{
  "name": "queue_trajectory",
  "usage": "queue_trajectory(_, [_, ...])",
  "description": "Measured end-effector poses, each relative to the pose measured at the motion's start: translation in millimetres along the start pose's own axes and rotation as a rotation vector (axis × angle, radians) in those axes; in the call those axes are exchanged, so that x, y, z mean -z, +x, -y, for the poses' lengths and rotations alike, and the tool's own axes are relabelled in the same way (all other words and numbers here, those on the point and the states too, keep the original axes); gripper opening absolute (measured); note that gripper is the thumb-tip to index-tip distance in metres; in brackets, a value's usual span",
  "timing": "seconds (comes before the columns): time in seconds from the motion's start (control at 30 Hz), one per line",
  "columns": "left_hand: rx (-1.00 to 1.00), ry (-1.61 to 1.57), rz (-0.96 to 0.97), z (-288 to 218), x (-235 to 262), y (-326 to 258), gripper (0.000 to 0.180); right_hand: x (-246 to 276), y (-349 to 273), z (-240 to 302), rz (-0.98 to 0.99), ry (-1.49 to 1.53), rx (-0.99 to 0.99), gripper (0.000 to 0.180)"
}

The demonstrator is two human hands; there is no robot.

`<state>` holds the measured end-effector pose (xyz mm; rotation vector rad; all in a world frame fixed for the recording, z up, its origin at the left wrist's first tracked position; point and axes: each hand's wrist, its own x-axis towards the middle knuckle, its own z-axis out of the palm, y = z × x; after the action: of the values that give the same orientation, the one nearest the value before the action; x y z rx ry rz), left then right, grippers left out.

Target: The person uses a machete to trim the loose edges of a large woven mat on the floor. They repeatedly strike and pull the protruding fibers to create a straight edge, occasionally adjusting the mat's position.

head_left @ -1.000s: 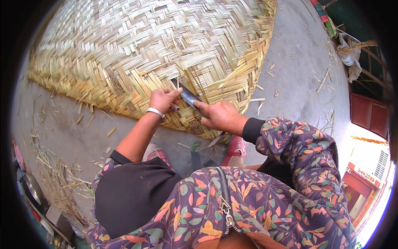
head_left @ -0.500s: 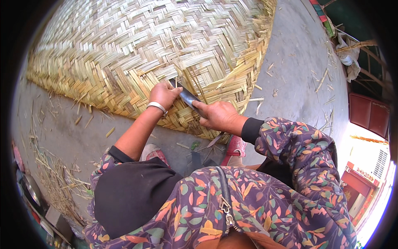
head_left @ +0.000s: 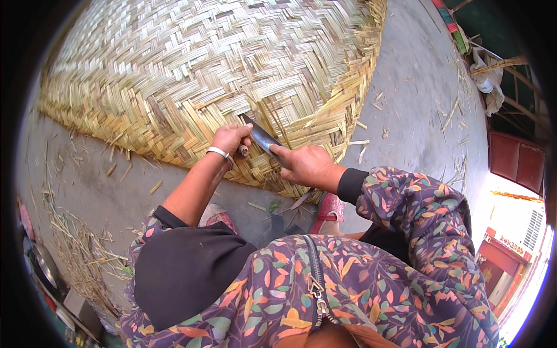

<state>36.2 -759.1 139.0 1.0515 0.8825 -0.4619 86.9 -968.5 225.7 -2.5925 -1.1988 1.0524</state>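
A woven mat of split reeds [head_left: 191, 64] lies before me, its near corner between my feet. My right hand [head_left: 312, 165] is closed on a knife-like dark metal blade [head_left: 262, 137], which slants up and left over the mat's edge weave. Beside the blade's far end, my left hand [head_left: 229, 141] is closed, thumb and forefinger close to the metal. A small round stick end [head_left: 243, 151] pokes out from under its fingers; the rest is hidden. Loose strips [head_left: 272, 119] stand up from the weave just beyond the blade.
Grey concrete floor [head_left: 415, 104] surrounds the mat, scattered with reed scraps. A heap of straw [head_left: 87, 255] lies at left. My shoes [head_left: 332, 210] are close to the mat's corner. A dark red panel [head_left: 516, 162] and a pale cloth bundle [head_left: 487, 81] are at right.
My left hand has drawn slightly back and turned, and the round stick end now shows under its fingers. The blade and my right hand have shifted only slightly.
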Motion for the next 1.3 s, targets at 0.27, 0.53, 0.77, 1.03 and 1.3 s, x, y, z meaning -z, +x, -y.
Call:
queue_trajectory(0.27, [-0.146,0.119,-0.106,-1,7,-8,0.034,0,5,16,-0.045,0.009,0.013,0.057])
queue_trajectory(0.53, [-0.516,0.901,-0.31,11,55,-32,0.043,-12,5,54,0.001,-0.126,0.015,0.059])
queue_trajectory(0.77, [-0.516,1.008,-0.445,13,84,-28,0.045,47,-50,78,0.118,-0.184,0.098,0.053])
queue_trajectory(1.03, [-0.531,0.826,-0.326,27,181,-111,0.038,97,-57,197,-0.026,-0.031,0.347,0.062])
queue_trajectory(1.3, [-0.647,0.404,-0.625,182,273,-304,0.035,-14,27,414,-0.462,-0.202,0.365,0.07])
